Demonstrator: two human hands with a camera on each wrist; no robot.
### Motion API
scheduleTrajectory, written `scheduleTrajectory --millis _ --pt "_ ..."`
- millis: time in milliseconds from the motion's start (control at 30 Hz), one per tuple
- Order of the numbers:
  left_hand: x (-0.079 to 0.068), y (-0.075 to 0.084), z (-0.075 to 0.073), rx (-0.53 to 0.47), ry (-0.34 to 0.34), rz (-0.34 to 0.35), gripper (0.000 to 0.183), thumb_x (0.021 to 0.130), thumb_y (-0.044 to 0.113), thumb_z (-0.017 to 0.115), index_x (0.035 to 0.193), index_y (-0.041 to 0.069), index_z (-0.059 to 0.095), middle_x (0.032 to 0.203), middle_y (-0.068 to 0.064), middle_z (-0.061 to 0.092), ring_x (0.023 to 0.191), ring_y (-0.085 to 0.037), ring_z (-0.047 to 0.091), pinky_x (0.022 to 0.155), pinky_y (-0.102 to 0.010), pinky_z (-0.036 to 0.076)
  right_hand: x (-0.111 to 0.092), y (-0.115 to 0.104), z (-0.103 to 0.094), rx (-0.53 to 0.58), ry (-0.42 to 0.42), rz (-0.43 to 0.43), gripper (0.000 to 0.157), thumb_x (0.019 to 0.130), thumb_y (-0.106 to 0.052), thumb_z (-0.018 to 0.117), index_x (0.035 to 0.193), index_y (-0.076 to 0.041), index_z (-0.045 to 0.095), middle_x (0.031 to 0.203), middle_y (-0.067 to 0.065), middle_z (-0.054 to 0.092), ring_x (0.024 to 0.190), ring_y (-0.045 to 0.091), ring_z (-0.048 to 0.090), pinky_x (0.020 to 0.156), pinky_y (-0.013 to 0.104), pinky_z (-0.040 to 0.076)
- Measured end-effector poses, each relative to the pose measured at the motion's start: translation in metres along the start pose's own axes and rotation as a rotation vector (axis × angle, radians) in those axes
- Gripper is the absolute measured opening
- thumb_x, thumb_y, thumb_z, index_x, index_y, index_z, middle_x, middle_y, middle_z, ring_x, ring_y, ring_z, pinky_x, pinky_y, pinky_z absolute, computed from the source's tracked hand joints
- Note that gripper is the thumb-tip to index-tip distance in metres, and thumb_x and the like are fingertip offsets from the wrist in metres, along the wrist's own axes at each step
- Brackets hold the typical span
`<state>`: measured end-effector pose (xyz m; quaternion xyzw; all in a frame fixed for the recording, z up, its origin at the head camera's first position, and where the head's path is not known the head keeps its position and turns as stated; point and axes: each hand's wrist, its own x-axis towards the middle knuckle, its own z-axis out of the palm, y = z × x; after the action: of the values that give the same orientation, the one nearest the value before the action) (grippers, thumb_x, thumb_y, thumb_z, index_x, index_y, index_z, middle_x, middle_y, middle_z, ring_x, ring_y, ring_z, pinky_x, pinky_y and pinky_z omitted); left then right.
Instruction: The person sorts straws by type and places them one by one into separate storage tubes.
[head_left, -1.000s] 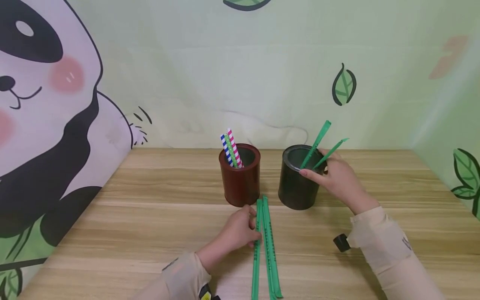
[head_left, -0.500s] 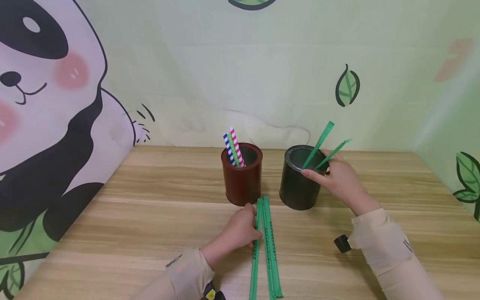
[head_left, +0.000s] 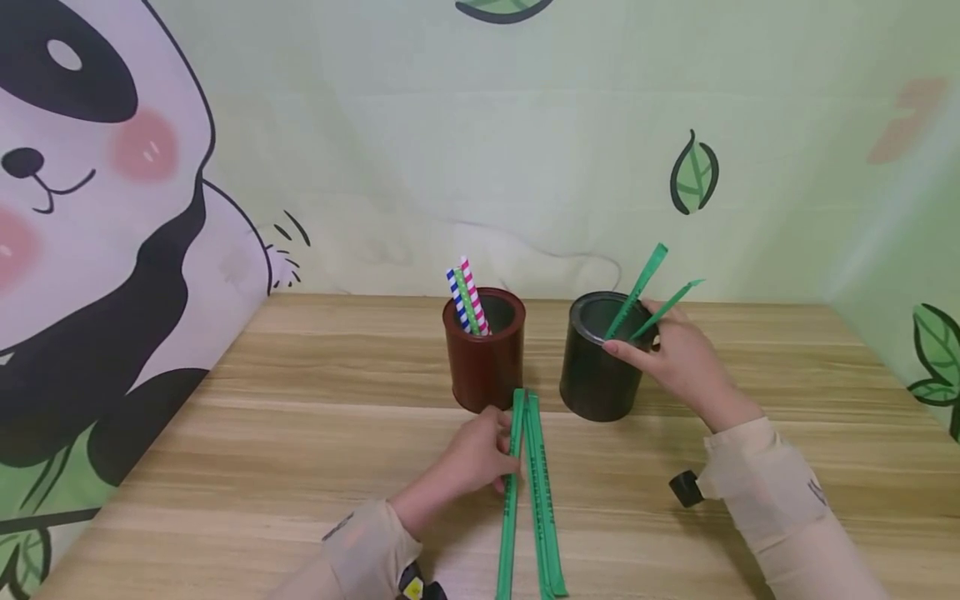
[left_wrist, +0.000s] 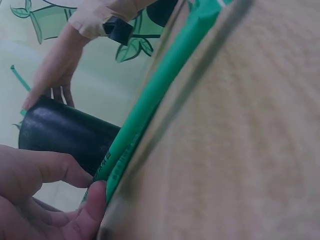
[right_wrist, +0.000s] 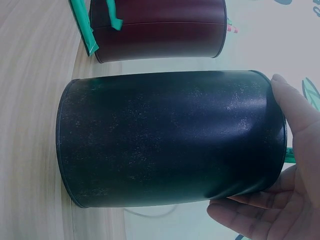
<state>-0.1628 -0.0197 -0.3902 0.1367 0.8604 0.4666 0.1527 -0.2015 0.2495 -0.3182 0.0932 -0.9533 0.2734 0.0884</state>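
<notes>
My left hand pinches a green wrapped straw between thumb and fingers, above the wooden table. In the left wrist view this straw slants up from the fingertips, dark print on its wrapper. More green wrapped straws lie just right of it. My right hand grips the rim of a black cylindrical holder, thumb on the near side. Two green wrapped straws lean out of that holder. The right wrist view shows the upright holder sideways, with fingers curled at its rim.
A dark red holder stands left of the black one, with blue, green and pink patterned straws in it. The wooden table ends at a pale green wall painted with a panda and leaves.
The far tip of the straw in my left hand has risen slightly, closer to the red holder. My right hand keeps its hold on the black holder.
</notes>
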Motion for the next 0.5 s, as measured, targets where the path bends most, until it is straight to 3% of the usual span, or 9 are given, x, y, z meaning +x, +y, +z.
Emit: scheduleTrajectory --millis 500 --pt "-0.007 0.02 -0.018 -0.073 0.048 0.066 0.05 0.083 -0.004 0.065 0.127 -0.001 0.042 0.082 -0.007 0.052 0.055 -0.015 0.055 0.053 -0.03 0.054 -0.001 -0.001 0.0 0.0 -0.004 -0.004 0.084 0.088 -0.055 0.06 0.145 0.002 0.034 0.138 0.028 0.044 0.116 0.041 0.052 0.091 0.056 0.047"
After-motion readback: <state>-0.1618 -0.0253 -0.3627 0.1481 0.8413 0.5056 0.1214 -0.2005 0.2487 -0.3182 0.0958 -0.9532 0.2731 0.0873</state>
